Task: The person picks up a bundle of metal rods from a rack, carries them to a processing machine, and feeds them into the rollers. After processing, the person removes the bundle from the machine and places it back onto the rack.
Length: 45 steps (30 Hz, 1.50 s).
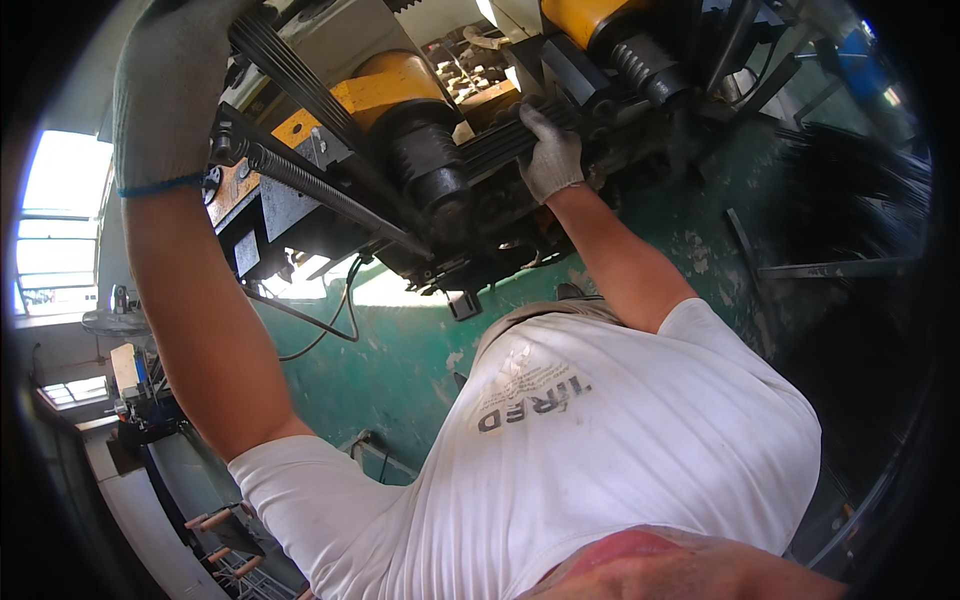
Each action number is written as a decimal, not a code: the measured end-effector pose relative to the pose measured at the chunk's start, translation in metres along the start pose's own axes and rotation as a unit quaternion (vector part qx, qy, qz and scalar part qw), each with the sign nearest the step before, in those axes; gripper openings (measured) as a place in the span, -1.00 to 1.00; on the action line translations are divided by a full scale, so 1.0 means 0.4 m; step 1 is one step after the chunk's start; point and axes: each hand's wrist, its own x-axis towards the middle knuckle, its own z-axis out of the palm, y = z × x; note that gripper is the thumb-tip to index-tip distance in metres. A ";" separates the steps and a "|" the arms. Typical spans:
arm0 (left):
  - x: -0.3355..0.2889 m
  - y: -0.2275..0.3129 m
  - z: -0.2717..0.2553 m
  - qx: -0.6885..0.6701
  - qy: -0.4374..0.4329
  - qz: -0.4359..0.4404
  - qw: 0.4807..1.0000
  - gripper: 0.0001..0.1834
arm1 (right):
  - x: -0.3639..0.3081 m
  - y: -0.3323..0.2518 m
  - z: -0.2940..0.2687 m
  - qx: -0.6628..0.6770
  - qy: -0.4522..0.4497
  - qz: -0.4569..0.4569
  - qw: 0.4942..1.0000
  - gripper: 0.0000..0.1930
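Observation:
My left hand (172, 90), in a whitish knit glove with a blue cuff edge, is raised at the upper left, beside several long dark rods (300, 80) that slant across the machine. Its fingers run past the picture's top edge and are hidden. My right hand (553, 160), gloved too, reaches forward to the machine and is closed around a bundle of dark rods (490, 145). Its thumb lies over the top; the other fingers are hidden. Between my hands stands the machine's yellow housing (385, 85) with a black ribbed cylinder (425, 155) below it.
A coil spring on a rod (320, 195) slants beneath my left hand. A second black ribbed cylinder (645, 70) is to the right. Black cable (350, 310) hangs over the worn green floor (400, 370). Many thin dark rods (850, 200) lie at the far right by a metal frame (835, 269).

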 end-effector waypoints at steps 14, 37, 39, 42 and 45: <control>0.127 0.115 -0.032 0.612 -0.027 0.168 0.772 -0.76 | 0.020 -0.023 -0.020 0.015 -0.038 -0.012 0.999 -0.80; -0.043 -0.058 0.009 -0.156 0.003 -0.241 0.958 -0.69 | 0.081 0.024 -0.207 -0.412 -0.055 -0.139 0.899 -0.59; -0.051 -0.056 -0.002 -0.181 -0.021 -0.233 0.955 -0.67 | 0.073 0.018 -0.205 -0.600 -0.089 -0.246 0.756 -0.52; -0.063 -0.075 -0.003 -0.214 -0.018 -0.215 0.953 -0.66 | 0.048 -0.001 -0.191 -0.682 -0.104 -0.305 0.657 -0.48; -0.050 -0.077 0.001 -0.207 -0.013 -0.212 0.955 -0.65 | 0.073 0.005 -0.215 -0.636 -0.109 -0.311 0.698 -0.46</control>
